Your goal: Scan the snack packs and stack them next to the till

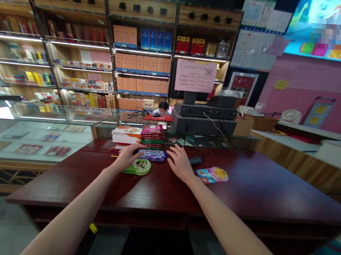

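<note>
Several purple snack packs (153, 155) lie in a row on the dark red wooden table. My left hand (127, 157) reaches over their left end, its thumb and fingers apart. At their right end is my right hand (180, 161), fingers spread and pointing forward; whether it touches the packs I cannot tell. Partly under my left wrist lies a green pack with a panda face (140, 167). A blue, pink and yellow pack (213, 174) rests to the right of my right hand. Behind the purple packs stand a pile of red packs (152, 133) and a white and orange box (126, 134).
A dark handheld device (196, 160) with a cable lies beyond my right hand. Past the table is a glass counter (107, 120) with a cash register (204, 120) on it. A person (162, 107) is behind it, before shelves of boxes (142, 64).
</note>
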`<action>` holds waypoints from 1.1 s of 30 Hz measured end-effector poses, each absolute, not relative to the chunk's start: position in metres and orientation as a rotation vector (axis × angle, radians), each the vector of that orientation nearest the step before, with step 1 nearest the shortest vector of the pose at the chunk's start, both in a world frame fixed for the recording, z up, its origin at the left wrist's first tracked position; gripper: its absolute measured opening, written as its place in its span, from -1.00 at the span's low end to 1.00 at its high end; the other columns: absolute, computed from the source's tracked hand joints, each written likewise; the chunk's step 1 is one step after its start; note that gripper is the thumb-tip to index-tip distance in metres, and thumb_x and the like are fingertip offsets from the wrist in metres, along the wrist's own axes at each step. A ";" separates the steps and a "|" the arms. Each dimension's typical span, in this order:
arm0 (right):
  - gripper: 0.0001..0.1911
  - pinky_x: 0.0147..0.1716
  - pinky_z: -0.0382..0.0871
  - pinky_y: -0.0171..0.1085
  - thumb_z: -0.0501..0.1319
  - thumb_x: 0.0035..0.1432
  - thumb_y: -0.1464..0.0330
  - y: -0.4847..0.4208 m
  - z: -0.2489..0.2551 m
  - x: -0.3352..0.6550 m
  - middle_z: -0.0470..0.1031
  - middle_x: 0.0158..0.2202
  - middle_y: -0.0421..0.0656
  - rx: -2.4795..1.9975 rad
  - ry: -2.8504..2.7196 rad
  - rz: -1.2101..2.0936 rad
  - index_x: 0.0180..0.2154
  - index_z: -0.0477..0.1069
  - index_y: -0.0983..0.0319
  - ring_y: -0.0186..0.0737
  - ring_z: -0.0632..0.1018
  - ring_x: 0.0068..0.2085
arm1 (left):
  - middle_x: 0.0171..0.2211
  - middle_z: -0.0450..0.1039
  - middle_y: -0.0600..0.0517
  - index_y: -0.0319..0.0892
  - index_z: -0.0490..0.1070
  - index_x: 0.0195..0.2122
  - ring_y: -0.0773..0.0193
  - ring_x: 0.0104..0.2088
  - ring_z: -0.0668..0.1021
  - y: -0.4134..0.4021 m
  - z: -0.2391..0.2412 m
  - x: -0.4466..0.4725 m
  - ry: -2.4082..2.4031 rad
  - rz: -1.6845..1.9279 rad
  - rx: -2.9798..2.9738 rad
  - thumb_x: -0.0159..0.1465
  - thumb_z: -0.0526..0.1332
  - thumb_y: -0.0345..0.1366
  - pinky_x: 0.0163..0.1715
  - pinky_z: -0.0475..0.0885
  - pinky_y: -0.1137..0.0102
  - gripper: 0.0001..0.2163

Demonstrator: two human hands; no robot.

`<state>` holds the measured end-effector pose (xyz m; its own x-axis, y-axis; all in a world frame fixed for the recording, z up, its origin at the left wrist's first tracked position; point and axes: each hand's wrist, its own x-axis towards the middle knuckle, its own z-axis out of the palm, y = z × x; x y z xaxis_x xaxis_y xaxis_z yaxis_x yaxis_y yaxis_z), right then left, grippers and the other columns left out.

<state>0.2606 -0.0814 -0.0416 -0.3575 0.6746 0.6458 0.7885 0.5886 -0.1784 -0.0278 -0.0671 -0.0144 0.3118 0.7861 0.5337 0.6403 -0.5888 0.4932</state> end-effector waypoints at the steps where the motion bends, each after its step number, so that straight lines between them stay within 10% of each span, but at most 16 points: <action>1: -0.62 0.35 0.00 0.20 0.13 0.29 0.39 -0.081 -0.042 0.267 0.42 0.21 0.03 -1.160 -2.112 -0.213 0.12 0.47 0.22 0.04 0.24 0.36 | 0.01 0.56 -0.05 -0.11 0.49 0.01 0.07 0.04 0.55 -0.066 -0.014 -0.021 1.295 1.149 2.396 0.28 0.16 -0.03 0.15 0.39 0.15 -0.62; 22: -0.63 0.32 0.01 0.23 0.07 0.32 0.38 -0.083 -0.066 0.394 0.45 0.18 0.01 -1.476 -1.916 -0.275 0.08 0.49 0.20 0.03 0.27 0.34 | 0.06 0.49 -0.03 -0.05 0.50 0.02 0.07 0.13 0.43 -0.054 -0.018 0.112 1.054 1.127 2.677 0.32 0.19 -0.18 0.19 0.27 0.11 -0.73; 33: -0.66 0.31 -0.03 0.26 0.08 0.33 0.36 -0.093 -0.073 0.437 0.48 0.16 -0.04 -1.650 -1.871 -0.241 0.05 0.50 0.18 0.02 0.27 0.33 | 0.07 0.50 0.01 0.03 0.47 0.05 0.05 0.18 0.37 -0.069 -0.022 0.168 1.008 1.063 2.868 0.36 0.16 -0.21 0.37 -0.22 -0.11 -0.74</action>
